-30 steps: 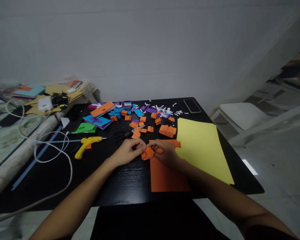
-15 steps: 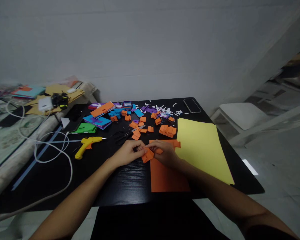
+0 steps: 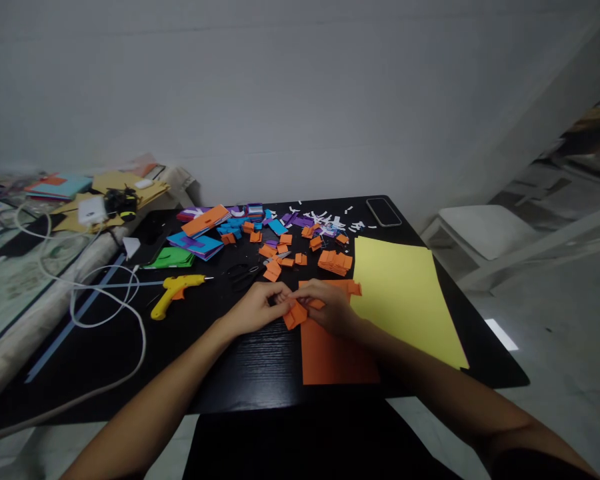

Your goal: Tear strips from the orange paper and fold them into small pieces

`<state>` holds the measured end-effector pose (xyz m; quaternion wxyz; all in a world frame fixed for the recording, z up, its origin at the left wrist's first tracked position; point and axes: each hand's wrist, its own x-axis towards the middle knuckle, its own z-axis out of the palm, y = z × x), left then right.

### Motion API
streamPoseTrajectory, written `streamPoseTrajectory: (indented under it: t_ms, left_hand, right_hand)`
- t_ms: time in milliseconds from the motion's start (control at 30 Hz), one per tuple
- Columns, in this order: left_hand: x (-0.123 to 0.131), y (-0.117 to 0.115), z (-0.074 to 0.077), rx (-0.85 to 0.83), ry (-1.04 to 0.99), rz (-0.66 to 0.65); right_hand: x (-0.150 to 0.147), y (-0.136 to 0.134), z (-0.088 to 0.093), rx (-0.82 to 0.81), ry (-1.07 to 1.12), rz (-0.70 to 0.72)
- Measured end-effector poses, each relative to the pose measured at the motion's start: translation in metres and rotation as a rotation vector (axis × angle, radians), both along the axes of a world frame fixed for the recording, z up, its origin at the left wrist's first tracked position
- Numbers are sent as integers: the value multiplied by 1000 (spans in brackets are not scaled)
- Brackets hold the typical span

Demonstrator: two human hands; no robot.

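Observation:
A small folded piece of orange paper [image 3: 295, 316] is pinched between my two hands over the table's near middle. My left hand [image 3: 261, 308] grips it from the left with thumb and fingers closed. From the right, my right hand [image 3: 329, 305] has its fingertips on the same piece; another bit of orange shows under those fingers. Beneath the right hand and forearm lies an orange sheet [image 3: 333, 357]. Scissors [image 3: 244, 273] with dark handles rest just beyond my left hand, partly among small orange folded pieces [image 3: 273, 270]. A stack of orange pieces [image 3: 335, 262] sits past my right hand.
A yellow glue gun [image 3: 177, 291] lies to the left, near a looping white cable [image 3: 143, 343]. Yellow sheets [image 3: 400, 293] are at right, a phone [image 3: 384, 212] at the back right corner. Coloured folded papers [image 3: 205, 220] and white scraps [image 3: 325, 220] cover the back. A white stool [image 3: 475, 232] stands right.
Both hands stay almost in place, still on the orange piece, with only slight finger movement. The view has shifted very slightly.

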<state>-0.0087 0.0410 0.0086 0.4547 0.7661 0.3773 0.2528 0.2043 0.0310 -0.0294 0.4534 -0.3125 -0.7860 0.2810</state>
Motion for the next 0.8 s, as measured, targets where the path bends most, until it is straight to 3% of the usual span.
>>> streamPoseTrajectory:
  t_ms: [533,667,800]
  left_hand:
    - [-2,2,8,16,51,47]
    - [-3,2,8,72,56,48]
    - [-3,3,2,86,30,135]
  right_hand:
    - [-1,0,3,-137,4,-16]
    - [-4,0,3,-300,130,18]
    - [-2,4,5,-597,337,71]
